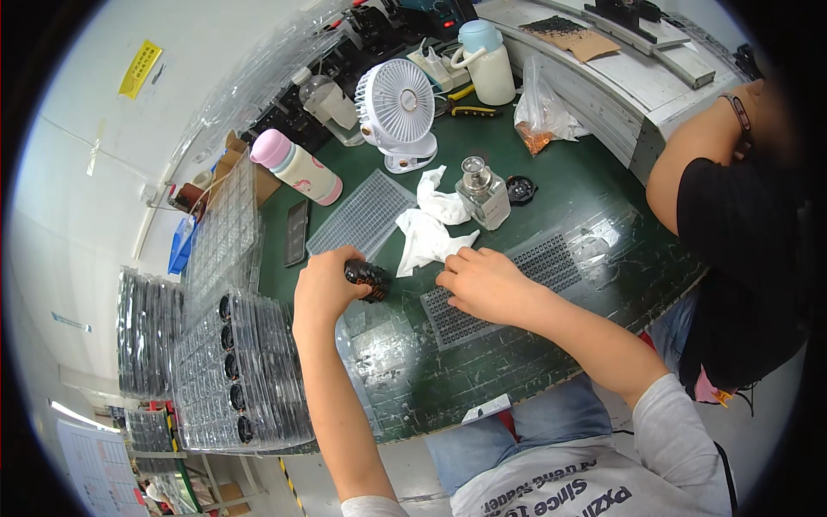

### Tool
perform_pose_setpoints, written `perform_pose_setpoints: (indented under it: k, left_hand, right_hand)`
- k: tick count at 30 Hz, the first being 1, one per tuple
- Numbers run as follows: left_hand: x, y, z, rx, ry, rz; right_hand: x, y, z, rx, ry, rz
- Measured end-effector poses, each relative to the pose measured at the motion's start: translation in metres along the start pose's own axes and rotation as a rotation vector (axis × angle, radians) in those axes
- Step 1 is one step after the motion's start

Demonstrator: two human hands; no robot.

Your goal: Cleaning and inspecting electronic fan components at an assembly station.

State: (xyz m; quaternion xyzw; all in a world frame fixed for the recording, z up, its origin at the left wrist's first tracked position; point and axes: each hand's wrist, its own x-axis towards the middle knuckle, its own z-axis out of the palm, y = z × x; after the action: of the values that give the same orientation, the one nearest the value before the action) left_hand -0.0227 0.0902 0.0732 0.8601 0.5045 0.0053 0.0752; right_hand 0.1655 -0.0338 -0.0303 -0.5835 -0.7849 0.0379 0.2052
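My left hand is closed around a black, ribbed, round part, held tilted just above the green table. My right hand is over a clear tray filled with rows of small black pieces. Its fingers are curled together at the tray's far edge, and whatever they pinch is too small to make out. Between and beyond the hands lies a crumpled white cloth. A square glass bottle with a metal top stands behind it, beside a black round part on the table.
Stacked clear trays with black rings crowd the left. Beyond the hands are a gridded sheet, a phone, a pink-lidded bottle, a white fan and a bag of orange bits. Another person's arm is at the right.
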Motion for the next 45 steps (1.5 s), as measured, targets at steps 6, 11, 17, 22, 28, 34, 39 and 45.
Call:
perform_pose_setpoints:
  k: [6, 11, 17, 22, 28, 34, 39, 45]
  left_hand:
    - [-0.001, -0.004, 0.002, -0.018, -0.028, 0.081]
    - [0.000, -0.007, 0.004, -0.047, -0.026, 0.064]
    - [0.003, -0.005, 0.006, -0.002, -0.056, 0.060]
    - [0.006, -0.008, 0.007, 0.016, -0.039, 0.166]
    - [0.004, -0.011, 0.007, -0.002, -0.046, 0.232]
    - [0.011, -0.020, 0.021, 0.070, -0.039, 0.166]
    - [0.003, -0.026, 0.003, 0.048, -0.072, 0.173]
    - [-0.072, -0.064, -0.087, -0.099, 0.195, 0.315]
  right_hand:
    - [-0.002, 0.002, 0.001, 0.002, 0.009, -0.011]
    - [-0.001, 0.000, 0.001, 0.001, 0.011, -0.014]
    - [-0.001, -0.001, 0.001, -0.007, 0.012, -0.014]
    - [-0.002, 0.001, 0.001, -0.009, -0.001, -0.004]
    - [0.001, 0.003, -0.001, -0.012, -0.005, -0.011]
    - [-0.001, 0.000, -0.007, 0.052, 0.067, -0.042]
    - [0.000, -0.003, -0.013, 0.085, 0.064, -0.043]
    - [0.002, 0.000, -0.017, 0.131, 0.023, 0.015]
